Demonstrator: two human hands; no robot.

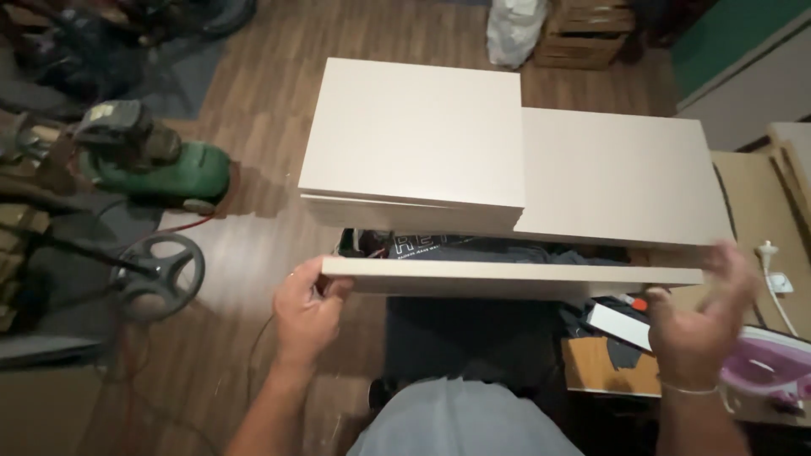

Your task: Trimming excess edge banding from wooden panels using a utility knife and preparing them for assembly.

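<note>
A long beige board [507, 277] lies edge-on in front of me, across the open top of a drawer holding dark clothes [473, 247]. My left hand [306, 311] grips the board's left end, fingers wrapped over the edge. My right hand [701, 317] is blurred at the board's right end, fingers spread, touching or just off it. Behind the board sits a beige cabinet [617, 173], and on its left part lies a stack of flat boards [418, 135].
A green lawnmower [156, 160] and a grey wheel [165, 272] stand on the wooden floor at left. At right are a pink iron [773, 371], a white plug and cord [773, 274], cardboard [596, 367]. A wooden crate [587, 34] and a white bag [513, 29] are behind.
</note>
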